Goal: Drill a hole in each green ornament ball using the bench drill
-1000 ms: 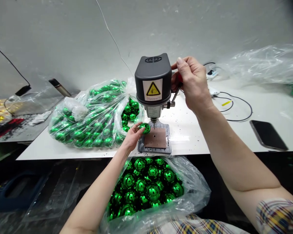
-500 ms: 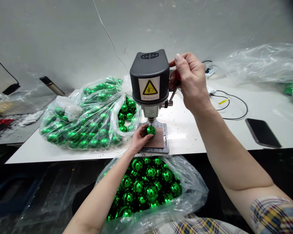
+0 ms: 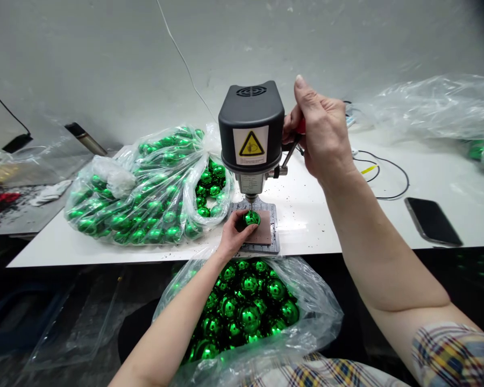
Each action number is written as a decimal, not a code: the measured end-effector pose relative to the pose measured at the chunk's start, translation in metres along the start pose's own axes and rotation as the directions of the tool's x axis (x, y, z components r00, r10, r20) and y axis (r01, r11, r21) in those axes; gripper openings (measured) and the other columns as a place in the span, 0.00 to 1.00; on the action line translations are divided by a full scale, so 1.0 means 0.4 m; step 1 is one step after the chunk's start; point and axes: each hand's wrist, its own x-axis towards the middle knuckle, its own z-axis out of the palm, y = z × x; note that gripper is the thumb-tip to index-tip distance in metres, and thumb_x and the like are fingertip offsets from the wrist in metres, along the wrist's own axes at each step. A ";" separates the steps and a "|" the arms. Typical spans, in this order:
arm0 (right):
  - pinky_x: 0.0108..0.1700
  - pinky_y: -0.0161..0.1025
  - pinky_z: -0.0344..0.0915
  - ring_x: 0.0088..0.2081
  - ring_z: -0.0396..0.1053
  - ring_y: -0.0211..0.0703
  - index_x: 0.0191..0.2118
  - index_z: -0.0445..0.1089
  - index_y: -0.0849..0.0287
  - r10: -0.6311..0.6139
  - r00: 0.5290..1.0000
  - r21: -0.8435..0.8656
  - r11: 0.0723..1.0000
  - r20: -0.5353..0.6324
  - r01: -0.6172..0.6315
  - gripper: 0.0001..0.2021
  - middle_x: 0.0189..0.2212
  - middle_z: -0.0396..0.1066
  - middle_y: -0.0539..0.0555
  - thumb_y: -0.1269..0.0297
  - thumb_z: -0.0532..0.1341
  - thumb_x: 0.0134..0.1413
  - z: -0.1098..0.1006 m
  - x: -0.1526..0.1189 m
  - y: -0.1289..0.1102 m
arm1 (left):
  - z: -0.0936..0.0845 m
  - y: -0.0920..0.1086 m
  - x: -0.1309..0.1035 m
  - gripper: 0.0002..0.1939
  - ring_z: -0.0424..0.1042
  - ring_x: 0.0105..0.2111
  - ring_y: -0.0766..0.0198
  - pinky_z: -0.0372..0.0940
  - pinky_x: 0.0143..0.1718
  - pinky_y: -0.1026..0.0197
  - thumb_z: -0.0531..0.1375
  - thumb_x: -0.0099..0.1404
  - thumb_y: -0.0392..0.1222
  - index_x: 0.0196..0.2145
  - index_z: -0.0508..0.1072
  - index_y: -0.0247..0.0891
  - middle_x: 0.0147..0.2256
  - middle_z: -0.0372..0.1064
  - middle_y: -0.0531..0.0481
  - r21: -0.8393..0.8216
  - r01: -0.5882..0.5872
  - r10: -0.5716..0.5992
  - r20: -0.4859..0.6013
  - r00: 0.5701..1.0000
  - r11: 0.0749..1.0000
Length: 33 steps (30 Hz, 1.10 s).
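Note:
A shiny green ball (image 3: pixel 252 217) is pinched between the thumb and fingers of my left hand (image 3: pixel 234 232). The ball is over a brown pad (image 3: pixel 262 230) on the grey base plate (image 3: pixel 275 243), right under the chuck of a dark drill press (image 3: pixel 250 121). My right hand (image 3: pixel 322 126) is wrapped round the red-knobbed lever (image 3: pixel 292 148) at the machine's right side, thumb pointing up. Whether the drill tip touches the ball is too small to tell.
An open plastic bag of green balls (image 3: pixel 320 312) lies below the table's front edge. Another full bag (image 3: pixel 145 199) is on the white table (image 3: pixel 306 236) at the left. Farther right are a black phone (image 3: pixel 433 221), a cable (image 3: pixel 407 183) and clear plastic (image 3: pixel 435 107).
The drill head and my right hand appear slightly farther right. My left hand and the ball have shifted a little right too. Both grips are kept.

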 end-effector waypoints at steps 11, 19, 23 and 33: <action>0.20 0.42 0.52 0.13 0.52 0.35 0.10 0.55 0.53 -0.221 0.965 0.097 0.967 -0.140 0.235 0.31 0.09 0.50 0.46 0.50 0.60 0.63 0.022 -0.141 -0.038 | 0.006 -0.003 0.005 0.27 0.72 0.47 0.55 0.65 0.53 0.52 0.71 0.55 0.49 0.48 0.68 0.37 0.46 0.72 0.42 -0.075 0.042 -0.043 -0.007 0.999 0.996; 0.17 0.38 0.44 0.13 0.50 0.30 0.11 0.51 0.58 -0.406 0.889 0.103 0.895 -0.211 0.434 0.30 0.09 0.47 0.44 0.61 0.62 0.62 0.033 -0.226 0.029 | 0.004 0.007 0.003 0.28 0.73 0.47 0.57 0.65 0.54 0.53 0.71 0.56 0.48 0.49 0.68 0.36 0.46 0.72 0.43 -0.084 0.048 -0.046 0.019 0.999 0.995; 0.19 0.37 0.42 0.15 0.51 0.29 0.13 0.48 0.60 -0.529 0.832 0.079 0.834 -0.168 0.547 0.29 0.12 0.47 0.45 0.69 0.61 0.62 0.020 -0.253 0.072 | 0.005 0.003 0.004 0.27 0.73 0.46 0.58 0.65 0.53 0.54 0.72 0.55 0.49 0.48 0.68 0.36 0.45 0.72 0.44 -0.110 0.032 -0.031 0.014 0.999 0.993; 0.23 0.36 0.43 0.18 0.48 0.30 0.17 0.45 0.59 -0.719 0.694 0.061 0.692 -0.032 0.720 0.23 0.15 0.46 0.46 0.81 0.58 0.54 -0.002 -0.256 0.119 | 0.008 0.013 0.002 0.26 0.72 0.46 0.58 0.65 0.52 0.55 0.72 0.55 0.49 0.46 0.69 0.36 0.44 0.72 0.44 -0.116 0.016 -0.016 0.002 1.000 0.993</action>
